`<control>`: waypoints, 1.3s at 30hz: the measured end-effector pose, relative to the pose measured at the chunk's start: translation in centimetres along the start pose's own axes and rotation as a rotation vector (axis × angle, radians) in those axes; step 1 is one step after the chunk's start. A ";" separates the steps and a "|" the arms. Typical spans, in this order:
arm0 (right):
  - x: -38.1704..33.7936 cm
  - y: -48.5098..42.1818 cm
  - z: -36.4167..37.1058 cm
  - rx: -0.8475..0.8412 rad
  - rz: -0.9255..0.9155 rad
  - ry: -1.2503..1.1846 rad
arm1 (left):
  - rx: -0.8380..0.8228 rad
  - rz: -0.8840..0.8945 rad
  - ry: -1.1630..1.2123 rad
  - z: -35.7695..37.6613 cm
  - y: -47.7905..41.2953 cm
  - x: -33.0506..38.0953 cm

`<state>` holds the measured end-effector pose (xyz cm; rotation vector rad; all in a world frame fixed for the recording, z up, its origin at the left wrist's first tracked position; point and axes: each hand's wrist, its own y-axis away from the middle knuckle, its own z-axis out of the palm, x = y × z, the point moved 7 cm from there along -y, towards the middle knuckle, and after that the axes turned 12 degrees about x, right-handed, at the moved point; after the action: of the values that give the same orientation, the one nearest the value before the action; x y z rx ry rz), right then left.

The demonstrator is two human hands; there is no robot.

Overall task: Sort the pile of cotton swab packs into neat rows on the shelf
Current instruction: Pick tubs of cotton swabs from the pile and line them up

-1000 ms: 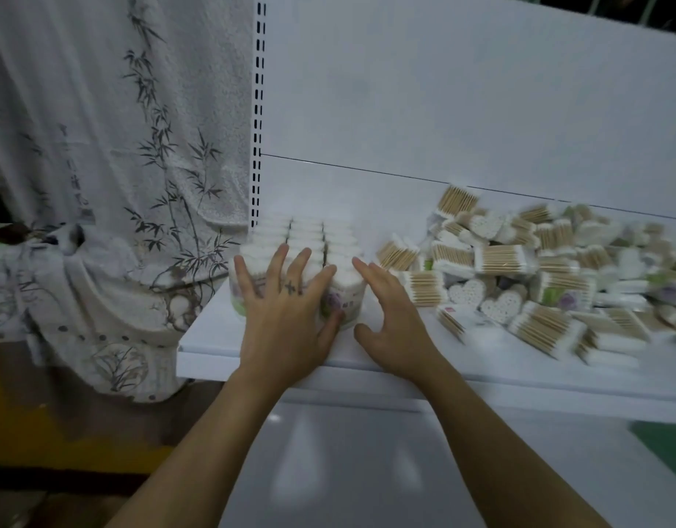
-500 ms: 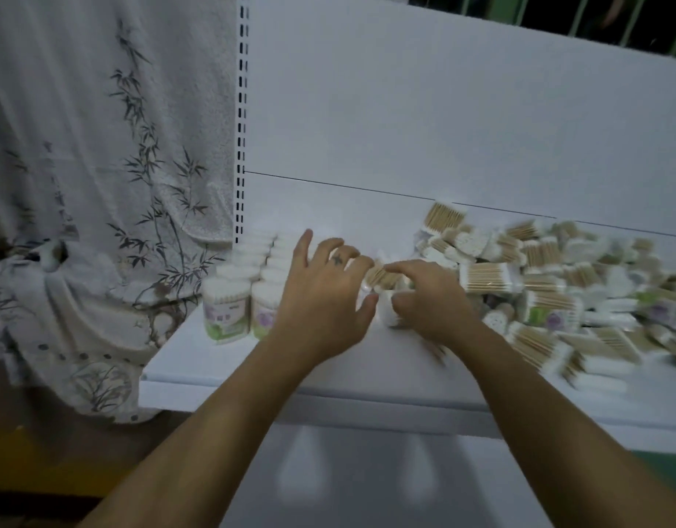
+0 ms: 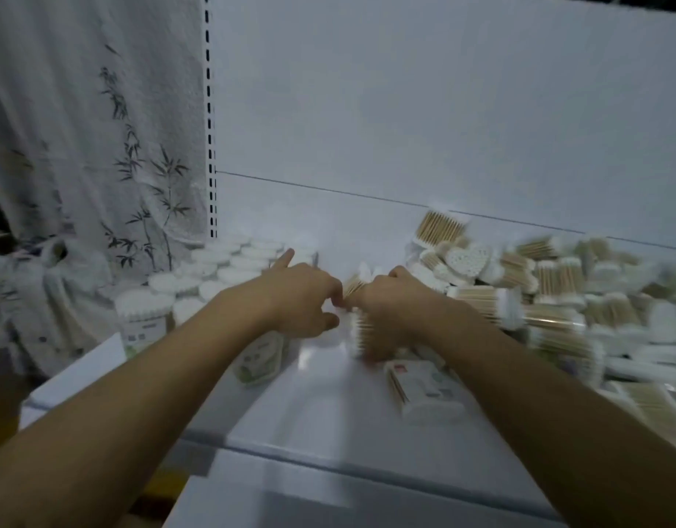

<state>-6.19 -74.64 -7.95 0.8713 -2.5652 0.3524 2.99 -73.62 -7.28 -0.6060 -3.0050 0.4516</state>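
Note:
Upright round cotton swab packs (image 3: 214, 268) stand in rows at the shelf's left end. A loose pile of packs (image 3: 557, 299), some heart-shaped, covers the right side. My hands meet between the rows and the pile. My right hand (image 3: 393, 302) grips a cotton swab pack (image 3: 357, 331) with wooden sticks, held upright just above the shelf. My left hand (image 3: 302, 299) has its fingers curled against the same pack's top end (image 3: 353, 285), with the index finger raised. The view is blurred by motion.
The white shelf (image 3: 321, 409) has a back panel and a slotted upright post (image 3: 210, 146) at its left. A flat pack (image 3: 424, 386) lies near the front under my right forearm. A bamboo-print cloth (image 3: 81, 165) hangs left of the shelf.
Both hands left the front row of upright packs and moved right to the pile's edge. My right hand picked up a pack and my left hand closed in against it.

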 end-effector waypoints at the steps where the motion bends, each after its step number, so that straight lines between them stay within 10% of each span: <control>1: -0.2 -0.1 0.5 -0.030 -0.010 0.020 | -0.029 -0.003 -0.032 0.0 0.0 0.0; 5: 1.2 -1.3 1.0 0.033 0.027 -0.094 | -0.039 -0.029 -0.068 -0.5 -1.1 0.1; 11: 7.9 -1.0 -1.1 0.365 0.439 -0.959 | 0.236 -0.106 0.227 -3.1 -1.3 -0.2; 17: 8.5 0.2 -1.6 0.357 0.675 -1.531 | 0.379 -0.023 0.397 -5.1 -1.1 1.0; 27: 9.5 0.0 -2.7 0.254 0.644 -1.562 | 0.396 -0.348 0.980 -5.4 -2.5 -1.6; 39: 7.9 -3.0 -7.3 0.535 0.317 -0.788 | 0.379 -0.492 1.112 -5.3 -4.6 -5.6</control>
<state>-7.87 -78.43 2.43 0.8942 -3.4341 0.9927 6.93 -78.37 -0.81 -0.0143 -1.8338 0.4246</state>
